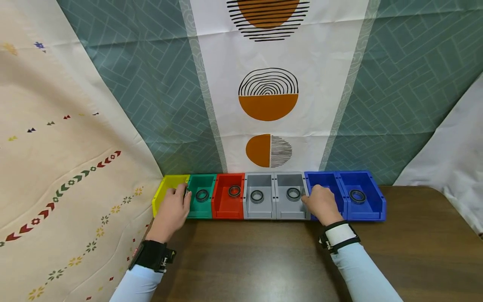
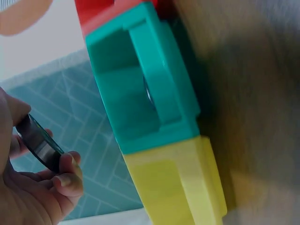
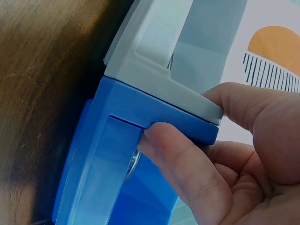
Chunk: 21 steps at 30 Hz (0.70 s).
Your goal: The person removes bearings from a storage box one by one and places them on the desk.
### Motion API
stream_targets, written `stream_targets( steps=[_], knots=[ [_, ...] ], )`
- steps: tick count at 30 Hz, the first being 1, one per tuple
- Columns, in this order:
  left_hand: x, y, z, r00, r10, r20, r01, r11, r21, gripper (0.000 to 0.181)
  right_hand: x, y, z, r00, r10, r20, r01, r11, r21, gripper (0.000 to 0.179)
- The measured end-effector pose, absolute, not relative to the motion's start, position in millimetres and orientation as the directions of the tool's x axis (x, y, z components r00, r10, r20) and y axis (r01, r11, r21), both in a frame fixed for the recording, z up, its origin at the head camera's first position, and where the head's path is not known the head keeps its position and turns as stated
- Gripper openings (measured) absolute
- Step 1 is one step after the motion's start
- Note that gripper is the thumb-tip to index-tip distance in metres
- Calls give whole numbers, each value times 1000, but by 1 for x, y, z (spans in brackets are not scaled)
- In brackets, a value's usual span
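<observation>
My left hand (image 1: 174,211) pinches a bearing (image 2: 40,143) between thumb and fingers, over the yellow bin (image 1: 160,196) and beside the green bin (image 1: 207,181); the head view mostly hides this bearing. My right hand (image 1: 321,204) grips the adjoining walls of the right grey bin (image 1: 281,212) and the left blue bin (image 1: 318,178), thumb on the grey side, fingers on the blue. Part of a bearing (image 3: 133,165) shows inside that blue bin. Other bearings lie flat: one in the green bin, one (image 1: 293,193) in the right grey bin.
The bins stand side by side in a row against a patterned curtain (image 1: 267,155). A red bin (image 1: 228,214), the left grey bin (image 1: 259,213) and the right blue bin (image 1: 367,214) each hold one bearing. Brown tabletop (image 1: 256,256) lies in front; a cream cloth (image 1: 94,180) hangs at left.
</observation>
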State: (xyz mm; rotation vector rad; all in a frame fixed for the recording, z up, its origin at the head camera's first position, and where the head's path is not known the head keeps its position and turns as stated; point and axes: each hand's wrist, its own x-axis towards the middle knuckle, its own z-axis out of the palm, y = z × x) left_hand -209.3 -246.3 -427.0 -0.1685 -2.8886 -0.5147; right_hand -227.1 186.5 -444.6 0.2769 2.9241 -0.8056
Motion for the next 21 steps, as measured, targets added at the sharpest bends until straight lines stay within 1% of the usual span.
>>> stream_targets(
  steps=[5, 15, 21],
  knots=[
    [-198, -239, -433, -971, 101, 217, 168, 932, 322, 46, -228, 186, -445, -977, 152, -149, 207, 846, -491, 33],
    [-181, -222, -440, -978, 127, 166, 175, 933, 315, 43, -228, 186, -445, -973, 167, -160, 225, 840, -494, 32],
    [-174, -221, -453, -990, 113, 88, 135, 940, 314, 42, -228, 186, -446, -974, 168, -150, 222, 839, -496, 32]
  ],
)
